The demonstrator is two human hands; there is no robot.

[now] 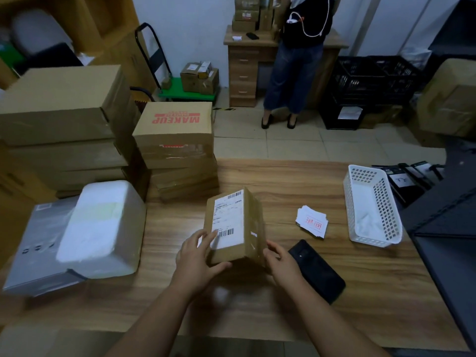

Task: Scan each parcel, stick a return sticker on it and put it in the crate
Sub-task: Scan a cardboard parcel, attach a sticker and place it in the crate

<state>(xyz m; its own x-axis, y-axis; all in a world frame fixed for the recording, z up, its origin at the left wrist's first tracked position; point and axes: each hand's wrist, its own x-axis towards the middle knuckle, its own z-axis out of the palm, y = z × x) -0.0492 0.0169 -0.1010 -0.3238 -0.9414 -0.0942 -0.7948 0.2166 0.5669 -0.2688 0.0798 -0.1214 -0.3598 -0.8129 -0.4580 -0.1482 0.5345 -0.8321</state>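
Brown cardboard parcel (233,228) sits tilted above the wooden surface (283,181), my left hand (199,256) and right hand (279,258) grasping its near corners. If my grip loosens, I judge it could drop onto the black phone (316,270) beside it, leaving the label unscanned.

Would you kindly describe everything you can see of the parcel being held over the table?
The parcel is a small brown cardboard box, taped, with a white shipping label bearing barcodes on its upward face. It sits tilted, its near end low over the wooden table. The left hand grips its near left corner, fingers on the label; the right hand holds its right side.
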